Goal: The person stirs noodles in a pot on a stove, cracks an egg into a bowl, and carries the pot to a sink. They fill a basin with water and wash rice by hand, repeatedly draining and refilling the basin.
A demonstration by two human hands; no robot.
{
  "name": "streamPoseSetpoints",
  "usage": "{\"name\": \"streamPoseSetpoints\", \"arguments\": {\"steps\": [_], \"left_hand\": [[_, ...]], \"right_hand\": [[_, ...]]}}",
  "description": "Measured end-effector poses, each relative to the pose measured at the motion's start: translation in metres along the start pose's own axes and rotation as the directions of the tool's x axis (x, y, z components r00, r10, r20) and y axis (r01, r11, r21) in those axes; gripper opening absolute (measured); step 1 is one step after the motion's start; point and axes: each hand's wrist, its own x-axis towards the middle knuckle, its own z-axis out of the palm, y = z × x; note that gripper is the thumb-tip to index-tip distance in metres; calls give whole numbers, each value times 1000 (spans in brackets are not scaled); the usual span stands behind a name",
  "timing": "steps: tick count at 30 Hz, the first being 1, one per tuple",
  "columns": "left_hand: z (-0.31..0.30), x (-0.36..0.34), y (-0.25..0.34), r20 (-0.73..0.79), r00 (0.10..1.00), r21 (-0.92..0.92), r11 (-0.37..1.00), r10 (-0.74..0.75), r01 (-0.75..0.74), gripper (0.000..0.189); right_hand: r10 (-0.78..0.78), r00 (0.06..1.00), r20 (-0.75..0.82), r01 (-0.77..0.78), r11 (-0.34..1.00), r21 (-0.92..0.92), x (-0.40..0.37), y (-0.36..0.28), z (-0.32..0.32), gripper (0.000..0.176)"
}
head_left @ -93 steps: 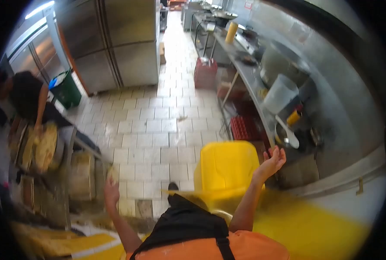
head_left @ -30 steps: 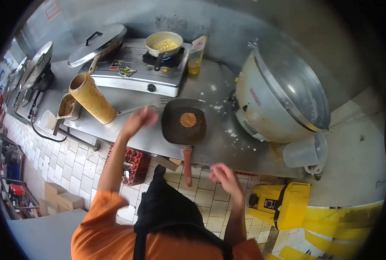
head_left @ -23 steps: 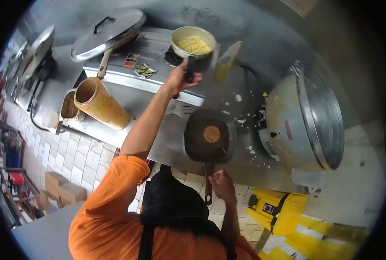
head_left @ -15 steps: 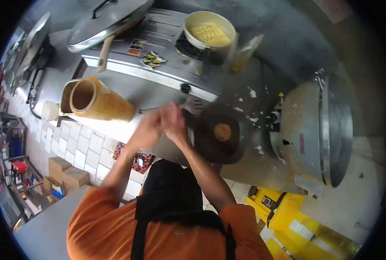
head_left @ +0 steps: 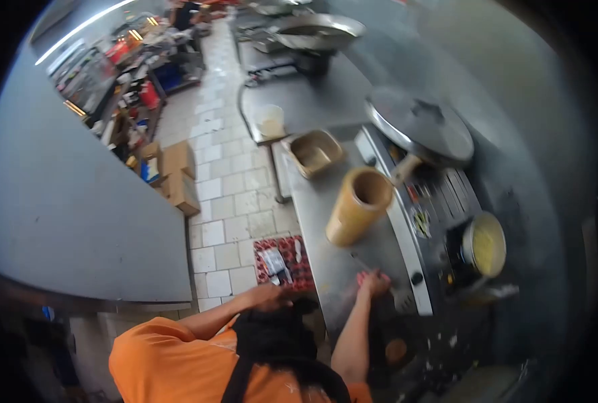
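Resting at the near edge of the steel table, the right hand lies with its fingers bent down onto the surface. The blur makes it impossible to tell whether it grips anything. A pale flat utensil lies just beside that hand on the table, toward the stove; whether the two touch cannot be made out. The left hand is drawn in against the top of the black apron, off the table, and whether it is open or closed cannot be told either. Near the right forearm sits a dark pan with a round brown patty in it. Farther along the table a tall tan cylinder stands upright with its mouth open, just beside the stove's front edge. On the stove a small pot holds yellow food, and a large metal lid rests at the far end. Beyond the cylinder sit a shallow metal tray and, on the next table, a white cup. A red crate stands on the tiled floor below the table edge, with cardboard boxes well apart to the left.
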Motion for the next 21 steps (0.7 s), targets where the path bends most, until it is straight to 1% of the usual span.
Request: {"name": "streamPoseSetpoints", "arguments": {"steps": [1,2,3,4,5,6,8,9,10,11,12,14,16,17,18,20,21], "left_hand": [[-4,-4,6,-12,999,30,998,47,-46,41],[-12,-10,16,-19,996,-19,996,87,-88,41],[-23,-18,37,12,1000,-57,998,17,-17,42],[-32,-17,49,63,997,-82,996,43,-38,42],[-43,-17,66,179,980,-56,993,-88,100,43],[-44,-13,68,255,966,-17,999,-36,42,43],[-57,-1,64,377,920,73,994,-102,80,42],[-67,14,71,420,905,94,995,-61,23,42],[-75,27,79,404,914,84,993,38,-79,40],[-80,38,86,382,914,65,983,133,-170,38],[-84,52,102,414,896,50,979,161,-199,38],[-88,90,150,305,891,-126,942,336,-312,36],[-79,130,188,246,835,-351,848,493,-397,39],[-66,153,201,201,813,-470,782,547,-410,41],[-51,175,213,149,797,-579,705,586,-410,43],[-44,213,249,232,808,-586,741,541,-328,52],[-38,225,267,204,835,-612,732,512,-299,54]], "right_hand": [[24,999,31,-27,993,112,5,7,1,24],[-196,976,-94,192,980,-51,6,26,5,19],[-471,878,-85,396,815,-423,7,41,-1,15],[-428,904,-27,399,862,-313,-29,28,-12,17],[-382,924,32,380,903,-202,-68,11,-23,22],[-152,967,203,132,985,108,-92,-5,-37,25],[2,990,139,-4,1000,14,-173,-68,-87,28],[-30,982,187,33,999,-13,-189,-66,-116,28],[-54,969,242,68,996,-51,-200,-67,-148,28],[-111,968,224,170,950,-261,-215,-84,-173,30],[-156,962,224,247,847,-471,-230,-105,-198,33],[-35,972,231,202,625,-754,-247,-138,-246,25],[-224,950,216,300,476,-826,-259,-152,-273,19],[-215,958,190,273,479,-834,-265,-163,-272,19],[-110,989,96,146,710,-689,-267,-177,-268,20],[24,1000,14,-15,881,-473,-265,-185,-267,22],[65,997,33,-31,780,-625,-259,-181,-275,21]]}}
